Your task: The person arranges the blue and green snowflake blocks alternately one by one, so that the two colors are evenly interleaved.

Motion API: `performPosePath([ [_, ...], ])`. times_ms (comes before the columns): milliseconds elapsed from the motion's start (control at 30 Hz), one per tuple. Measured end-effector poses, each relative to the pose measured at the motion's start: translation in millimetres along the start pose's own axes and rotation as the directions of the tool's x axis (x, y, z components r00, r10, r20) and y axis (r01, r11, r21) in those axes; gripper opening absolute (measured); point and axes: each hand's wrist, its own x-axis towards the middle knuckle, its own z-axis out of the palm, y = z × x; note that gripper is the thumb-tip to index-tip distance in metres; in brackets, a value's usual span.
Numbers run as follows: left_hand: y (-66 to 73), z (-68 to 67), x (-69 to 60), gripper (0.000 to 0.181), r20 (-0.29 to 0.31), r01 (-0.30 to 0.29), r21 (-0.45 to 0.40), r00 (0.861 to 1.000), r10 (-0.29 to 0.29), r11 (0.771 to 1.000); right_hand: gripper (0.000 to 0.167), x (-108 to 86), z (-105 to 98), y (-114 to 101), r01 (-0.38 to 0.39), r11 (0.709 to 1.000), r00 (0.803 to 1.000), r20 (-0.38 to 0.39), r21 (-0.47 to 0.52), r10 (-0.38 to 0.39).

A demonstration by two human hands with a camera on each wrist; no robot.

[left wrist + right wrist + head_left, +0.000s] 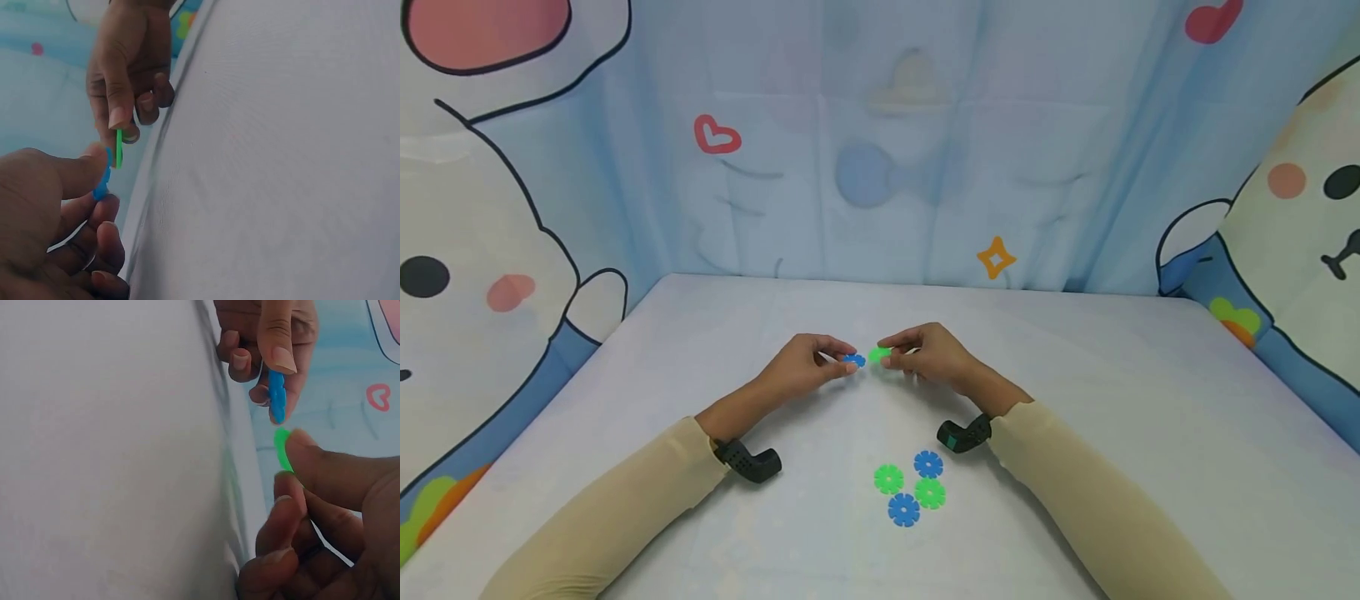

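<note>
My left hand (805, 364) pinches a blue notched disc (855, 360) between thumb and fingertips. Facing it, my right hand (934, 358) pinches a green notched disc (877, 355) in the same way. In the head view a small gap separates the two discs, and both hands are held above the table. Seen from the left wrist, the blue disc (102, 184) and the green disc (119, 149) appear nearly edge-on. The right wrist view shows the blue disc (277, 397) just beyond the green disc (283, 449), with fingertips hiding part of each.
Nearer the front of the white table (820, 517) lie two blue discs (904, 510) and two green discs (889, 479), grouped closely. A black wrist camera (748, 461) sits on the left wrist, another (964, 434) on the right. A printed curtain (887, 233) hangs behind.
</note>
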Motion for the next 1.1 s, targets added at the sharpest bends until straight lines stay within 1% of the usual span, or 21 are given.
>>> performPosePath([
  [100,-2.0,0.2,0.0,0.028,0.037,-0.008,0.033,0.999,0.007,0.999,0.035,1.9,1.5,2.9,0.012,0.998,0.999,0.038,-0.061,-0.009],
  [233,-2.5,0.8,0.9,0.028,0.085,-0.017,0.070,0.996,0.011,0.997,0.034,-0.6,2.1,2.6,0.057,0.989,0.995,0.089,-0.133,-0.046],
  [367,-1.0,0.5,-0.6,0.028,0.116,-0.041,0.109,0.993,0.029,0.993,0.032,-4.3,4.0,-0.9,0.100,0.981,0.990,0.113,-0.166,-0.081],
  [500,-0.3,0.2,-1.8,0.028,0.122,-0.063,0.146,0.991,0.046,0.987,0.031,-5.3,5.7,-2.7,0.117,0.975,0.989,0.111,-0.190,-0.097],
  [733,-1.6,0.0,-2.1,0.028,0.114,-0.070,0.173,0.992,0.050,0.982,0.031,-4.2,6.8,-3.3,0.132,0.963,0.988,0.112,-0.235,-0.108],
  [1100,-4.7,2.7,-1.0,0.028,0.089,-0.110,0.222,0.992,0.092,0.969,0.032,-3.9,7.8,-1.9,0.145,0.954,0.986,0.123,-0.262,-0.116],
])
